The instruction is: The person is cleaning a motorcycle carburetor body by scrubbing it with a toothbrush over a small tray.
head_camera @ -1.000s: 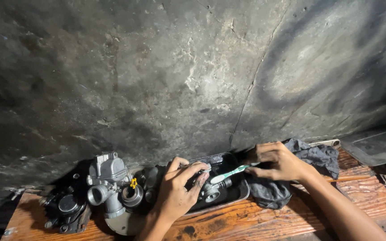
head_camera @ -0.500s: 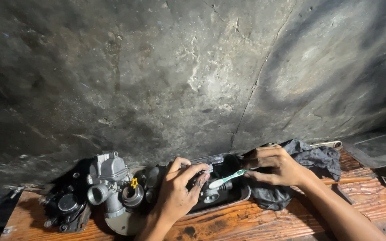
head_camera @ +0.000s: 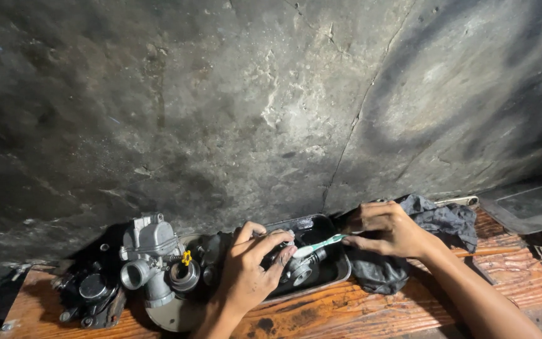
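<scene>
My left hand (head_camera: 252,270) grips a small grey metal engine part (head_camera: 300,270) over a dark rectangular tray (head_camera: 340,267). My right hand (head_camera: 387,227) holds a green and white toothbrush (head_camera: 321,243) by its handle. The brush head rests against the metal part, close to my left fingertips. The part is mostly hidden under my left fingers.
A grey carburetor body (head_camera: 152,254) with a yellow fitting stands left of the tray. A black greasy part (head_camera: 92,292) lies further left. A dark rag (head_camera: 440,220) sits behind my right hand. All rest on a worn wooden bench (head_camera: 359,314) against a dark concrete wall (head_camera: 271,94).
The two hands stay in nearly the same place. The toothbrush has shifted slightly against the metal part, and the view has tilted down a little.
</scene>
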